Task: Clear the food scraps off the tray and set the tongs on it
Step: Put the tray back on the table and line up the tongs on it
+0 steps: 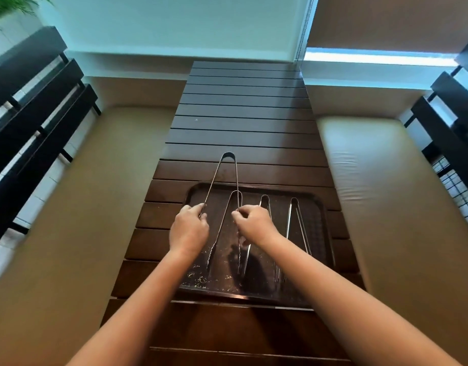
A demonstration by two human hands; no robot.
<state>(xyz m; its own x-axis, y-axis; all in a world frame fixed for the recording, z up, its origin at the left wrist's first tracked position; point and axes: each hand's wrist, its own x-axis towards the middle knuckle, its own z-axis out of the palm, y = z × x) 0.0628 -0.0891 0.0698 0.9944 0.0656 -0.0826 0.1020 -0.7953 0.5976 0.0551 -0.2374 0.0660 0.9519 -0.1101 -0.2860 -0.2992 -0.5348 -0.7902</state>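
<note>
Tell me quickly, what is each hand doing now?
Left hand: pinches one arm of the raised tongs.
Right hand: pinches the other arm of the same tongs.

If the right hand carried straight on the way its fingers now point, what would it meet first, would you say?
The right hand points left, pinching one arm of the held tongs. Going straight on, it would probably first meet the left hand gripping the other arm, though depth is hard to judge.
</note>
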